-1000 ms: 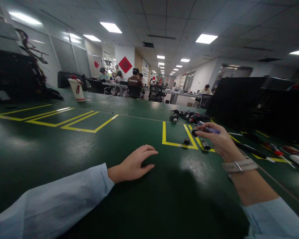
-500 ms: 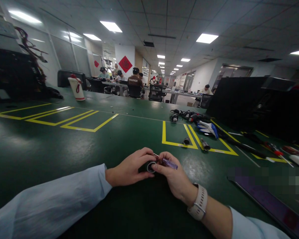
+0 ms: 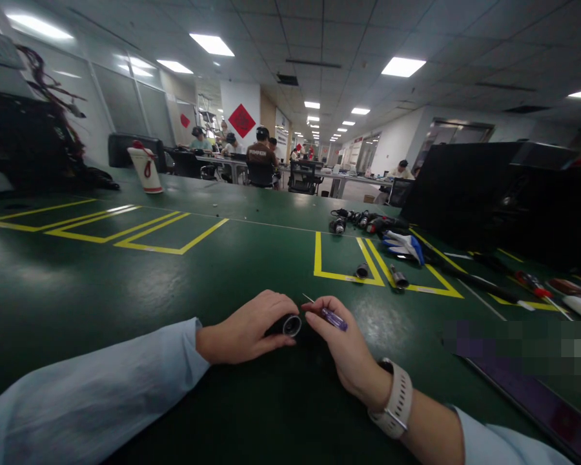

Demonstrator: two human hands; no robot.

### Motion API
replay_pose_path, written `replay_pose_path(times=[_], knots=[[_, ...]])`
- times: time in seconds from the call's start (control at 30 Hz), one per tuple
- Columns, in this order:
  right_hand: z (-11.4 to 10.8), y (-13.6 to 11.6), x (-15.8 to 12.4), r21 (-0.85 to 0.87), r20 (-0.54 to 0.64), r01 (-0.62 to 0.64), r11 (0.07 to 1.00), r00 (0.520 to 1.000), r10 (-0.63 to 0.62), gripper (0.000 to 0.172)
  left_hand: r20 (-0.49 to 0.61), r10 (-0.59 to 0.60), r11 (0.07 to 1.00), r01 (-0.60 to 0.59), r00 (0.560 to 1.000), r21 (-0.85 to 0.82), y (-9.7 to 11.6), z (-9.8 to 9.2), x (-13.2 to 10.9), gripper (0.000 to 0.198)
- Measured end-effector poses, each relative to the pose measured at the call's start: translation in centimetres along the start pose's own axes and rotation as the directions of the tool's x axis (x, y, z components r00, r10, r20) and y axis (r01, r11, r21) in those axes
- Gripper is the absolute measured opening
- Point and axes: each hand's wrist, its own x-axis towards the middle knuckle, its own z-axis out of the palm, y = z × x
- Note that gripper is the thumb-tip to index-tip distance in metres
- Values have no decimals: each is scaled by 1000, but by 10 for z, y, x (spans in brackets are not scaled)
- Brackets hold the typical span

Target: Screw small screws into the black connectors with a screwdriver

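Note:
My left hand (image 3: 254, 328) is closed around a short dark cylindrical part (image 3: 291, 325) with a metal rim, its round open end turned toward my right hand. Between the fingers of my right hand (image 3: 341, 342) is a small screwdriver (image 3: 334, 319) with a clear purple handle; its thin shaft points up and to the left. A small gap separates the screwdriver from the part. Both hands are low over the green table (image 3: 184, 290). The inside of the part is too dark to make out.
Two metal connector pieces (image 3: 361, 270) lie by yellow tape outlines, beyond my right hand. Cabled parts (image 3: 339, 225), a blue-and-white glove (image 3: 403, 247) and a red-black screwdriver (image 3: 537, 286) lie farther right. A dark flat device (image 3: 527, 394) lies at right, a cup (image 3: 146, 169) far left. People sit beyond.
My right hand has drawn back to the right with the screwdriver, away from the part. My left hand has shifted slightly left, and more of the part's open end shows.

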Motion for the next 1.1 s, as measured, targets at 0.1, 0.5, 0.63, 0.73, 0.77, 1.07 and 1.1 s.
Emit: replay_pose_path(times=[0.1,0.5,0.63,0.73,0.77,1.07,1.1], knots=[[2,-1,-2,-61,-24,-24,998,999,22,9,93,-8,994,-3,996,112,9,-3,-1,26],[8,0,-11,-240,72,48,970,997,-32,5,225,87,885,-179,971,429,35,-10,6,19],[9,-2,-11,-265,90,60,962,995,-38,5,222,121,821,-223,968,526,35,-7,7,22],[8,-2,-10,-271,92,64,961,995,-40,6,235,141,753,-259,962,605,30,-3,8,29],[8,-1,-10,-268,92,67,961,995,-43,6,243,147,741,-270,959,616,29,-2,8,31],[9,-4,-11,-270,75,64,961,996,-45,5,266,175,753,-303,948,584,27,-2,11,33],[10,-5,-11,-267,75,63,962,996,-45,5,267,173,757,-301,948,580,28,-3,11,33]])
